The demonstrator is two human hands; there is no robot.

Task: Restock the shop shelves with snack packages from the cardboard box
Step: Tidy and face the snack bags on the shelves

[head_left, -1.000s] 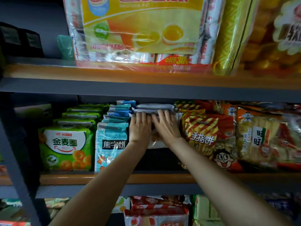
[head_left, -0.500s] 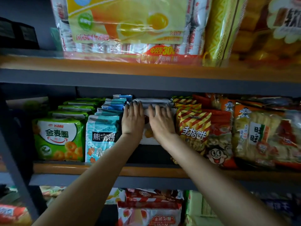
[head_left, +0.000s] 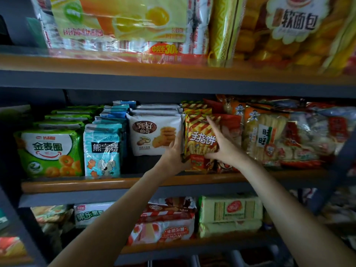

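On the middle shelf (head_left: pixel 119 185) a red-and-yellow striped snack pack (head_left: pixel 200 139) stands at the front of its row. My left hand (head_left: pixel 173 153) holds the pack's left edge, its fingers slid between it and the white cookie packs (head_left: pixel 154 132). From the right, my right hand (head_left: pixel 223 145) grips the same pack, thumb on its lower front and fingers spread over its right side. The white cookie packs stand in a row, uncovered. No cardboard box is in view.
Left of the cookies stand blue bear-biscuit packs (head_left: pixel 103 149) and green ring-snack packs (head_left: pixel 49 151). Rice cracker bags (head_left: pixel 269 135) fill the right. Big yellow bread and cake bags (head_left: pixel 123 18) sit on the upper shelf, wafer packs (head_left: pixel 165 226) on the lower one.
Both hands have left the white cookie packs and moved right onto the striped pack. The camera has moved closer, and the cookie pack's front now shows.
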